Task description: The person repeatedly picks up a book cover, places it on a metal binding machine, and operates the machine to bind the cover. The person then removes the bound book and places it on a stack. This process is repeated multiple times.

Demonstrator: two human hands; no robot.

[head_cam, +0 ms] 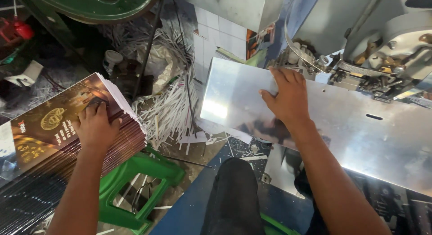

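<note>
The left hand [95, 127] lies palm down, fingers spread and slightly curled, on the top sheet of a tall stack of glossy brown printed cardboard sheets [49, 140]; its fingertips press on that top sheet, and I cannot tell whether it has hold of a sheet or only rests there. The stack sits on a green plastic stool [144, 185] at the person's left. The right hand [288, 98] lies flat and open, fingers together, on the shiny metal surface [360, 131] of a grey machine, close to the surface's far edge; it grips nothing. Just beyond its fingertips stands the machine's grey metal head with screws and small parts [369, 64]. Between the two hands, on the floor, lies a heap of thin white paper trimmings [168, 109]. The person's knee in dark trousers [234, 194] shows at the bottom of the view
</note>
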